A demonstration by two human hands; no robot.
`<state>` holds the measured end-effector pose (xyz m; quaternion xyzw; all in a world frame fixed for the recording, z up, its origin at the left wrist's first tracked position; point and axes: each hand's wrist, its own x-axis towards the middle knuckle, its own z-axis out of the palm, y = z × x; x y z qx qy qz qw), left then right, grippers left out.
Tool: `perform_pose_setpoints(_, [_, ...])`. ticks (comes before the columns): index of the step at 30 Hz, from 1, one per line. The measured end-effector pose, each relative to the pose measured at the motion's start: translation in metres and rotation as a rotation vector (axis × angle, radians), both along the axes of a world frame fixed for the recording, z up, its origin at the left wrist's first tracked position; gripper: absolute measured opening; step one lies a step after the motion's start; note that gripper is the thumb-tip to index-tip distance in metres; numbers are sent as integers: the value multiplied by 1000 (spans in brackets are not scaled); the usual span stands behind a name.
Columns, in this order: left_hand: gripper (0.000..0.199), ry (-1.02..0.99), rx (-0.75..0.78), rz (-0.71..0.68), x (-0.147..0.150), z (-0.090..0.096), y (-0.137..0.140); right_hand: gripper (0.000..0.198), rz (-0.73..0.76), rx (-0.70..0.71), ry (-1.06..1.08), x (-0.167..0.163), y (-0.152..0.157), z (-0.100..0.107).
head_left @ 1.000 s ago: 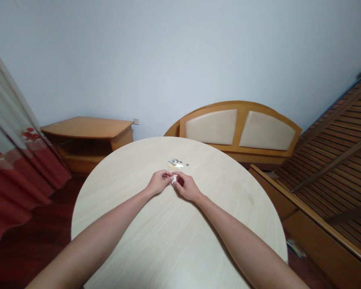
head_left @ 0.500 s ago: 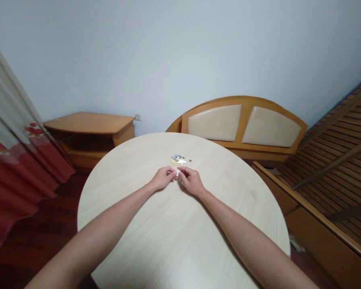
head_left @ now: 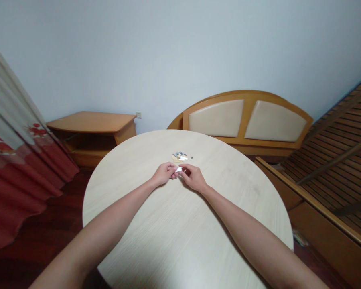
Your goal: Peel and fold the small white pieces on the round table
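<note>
Between my two hands is a small flat white piece (head_left: 178, 169), too small to tell its exact kind. My left hand (head_left: 165, 174) pinches its left end between thumb and fingers. On the other side, my right hand (head_left: 193, 176) is closed with thumb and fingertips at the piece's right end. Just beyond the fingers lies a little pile of small building pieces (head_left: 179, 156) in tan, grey and white. A tiny dark piece (head_left: 191, 157) sits apart, to the right of the pile.
The round pale wooden table (head_left: 174, 224) carries all of this. Behind it stand a low wooden cabinet (head_left: 93, 122) and a padded headboard (head_left: 216, 118) against the wall. A curtain (head_left: 27, 160) hangs at left; a slatted bed frame (head_left: 337, 160) leans at right.
More of the white piece shows between my hands, and its angle looks different. My fingers have shifted slightly around it. The whole view has moved a little.
</note>
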<state>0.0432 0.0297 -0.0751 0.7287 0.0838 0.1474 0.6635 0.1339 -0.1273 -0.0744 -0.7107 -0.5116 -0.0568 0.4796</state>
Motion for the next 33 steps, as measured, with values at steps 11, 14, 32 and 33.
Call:
perform_pose_setpoints(11, [35,-4,24,-6,-3,5,-3,20,-30,-11,-34,-1,-1,4])
perform_pose_setpoints(14, [35,18,46,-10,-2,6,-2,19,-40,11,-33,0,-1,2])
perform_pose_setpoints(32, [21,74,155,27,-1,8,3,30,69,-40,20,-2,-2,1])
perform_pose_setpoints(33, [21,70,165,25,-2,10,3,35,86,-47,21,-3,-2,1])
